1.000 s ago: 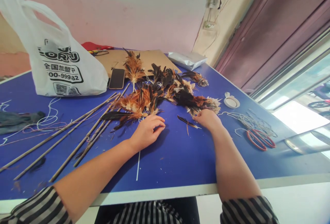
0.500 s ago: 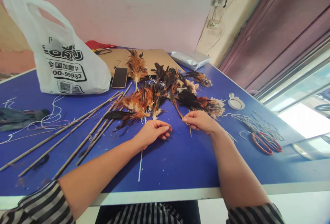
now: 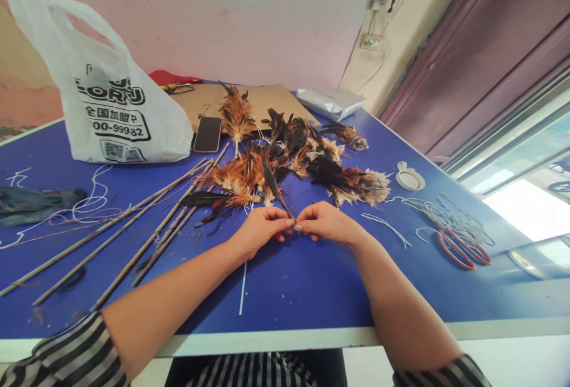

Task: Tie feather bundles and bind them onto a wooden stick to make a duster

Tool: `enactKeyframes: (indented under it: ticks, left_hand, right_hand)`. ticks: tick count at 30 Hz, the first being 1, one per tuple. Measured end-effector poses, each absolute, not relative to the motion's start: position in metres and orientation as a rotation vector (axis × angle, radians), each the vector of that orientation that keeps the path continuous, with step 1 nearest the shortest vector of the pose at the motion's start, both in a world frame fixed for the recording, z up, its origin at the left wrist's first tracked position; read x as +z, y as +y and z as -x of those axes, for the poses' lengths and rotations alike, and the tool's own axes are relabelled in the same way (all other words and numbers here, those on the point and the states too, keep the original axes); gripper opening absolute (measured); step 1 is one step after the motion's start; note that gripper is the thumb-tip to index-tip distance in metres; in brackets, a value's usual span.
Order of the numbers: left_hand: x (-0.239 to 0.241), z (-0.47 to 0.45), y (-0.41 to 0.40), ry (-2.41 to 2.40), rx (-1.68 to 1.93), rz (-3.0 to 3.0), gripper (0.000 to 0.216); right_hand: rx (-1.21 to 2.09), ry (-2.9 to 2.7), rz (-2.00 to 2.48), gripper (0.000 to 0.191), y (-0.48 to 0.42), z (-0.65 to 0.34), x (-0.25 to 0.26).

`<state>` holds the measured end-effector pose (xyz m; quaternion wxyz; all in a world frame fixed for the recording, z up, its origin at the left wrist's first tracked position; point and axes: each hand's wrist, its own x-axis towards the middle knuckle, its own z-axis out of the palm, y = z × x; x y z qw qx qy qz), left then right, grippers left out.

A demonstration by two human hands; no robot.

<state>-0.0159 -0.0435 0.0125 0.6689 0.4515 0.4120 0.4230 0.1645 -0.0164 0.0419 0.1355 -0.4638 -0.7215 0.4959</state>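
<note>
My left hand (image 3: 260,230) and my right hand (image 3: 327,224) meet fingertip to fingertip above the blue table (image 3: 312,280). Both pinch the quill end of one dark feather (image 3: 272,185), which slants up and to the left from the fingers. Just behind the hands lies a heap of black, orange and white feathers (image 3: 307,161). Several thin wooden sticks (image 3: 133,224) lie in a fan to the left of my left hand. A short white string (image 3: 242,286) lies under my left wrist.
A white printed plastic bag (image 3: 111,108) stands at the back left, a phone (image 3: 207,134) and cardboard sheet (image 3: 262,99) behind the feathers. Red-handled scissors (image 3: 463,248), loose strings (image 3: 439,212) and a white tape roll (image 3: 409,179) lie at right. Dark cloth (image 3: 31,203) lies far left.
My right hand picked a dark feather off the table near the pile and carried it left. It now meets my left hand, and both pinch the feather's quill.
</note>
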Motion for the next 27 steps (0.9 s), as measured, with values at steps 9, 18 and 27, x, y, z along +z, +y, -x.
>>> enactKeyframes:
  ticks: [9, 18, 27]
  left_hand:
    - [0.015, 0.017, -0.043, 0.938, 0.931, -1.036, 0.026]
    - [0.012, 0.017, -0.043, 0.946, 0.915, -1.085, 0.024]
    - [0.013, 0.017, -0.044, 0.945, 0.885, -1.118, 0.023]
  right_hand:
    - [0.329, -2.092, 2.062, 0.019, 0.014, -0.251, 0.053]
    - [0.251, -2.137, 2.227, 0.02, 0.024, -0.237, 0.027]
    - [0.433, -2.429, 2.122, 0.014, 0.012, -0.249, 0.048]
